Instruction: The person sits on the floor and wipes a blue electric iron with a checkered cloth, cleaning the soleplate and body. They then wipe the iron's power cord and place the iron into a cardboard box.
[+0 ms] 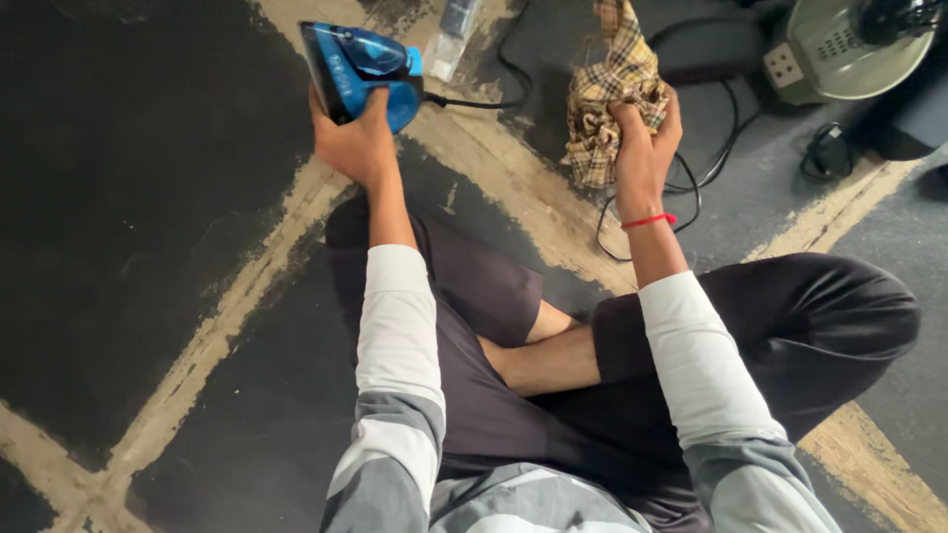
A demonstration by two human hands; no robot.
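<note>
The person sits cross-legged on the floor (148, 197) with 2 hands out in front. The left hand (357, 141) has its grip closed around the handle of a blue iron (357, 69), lifted clear of the floor, its long axis running away from the body. The right hand (647, 138) is fisted tight on a bunched plaid cloth (604, 94), which hangs well apart to the iron's right. The iron's cord (494, 99) trails across the floor between them.
</note>
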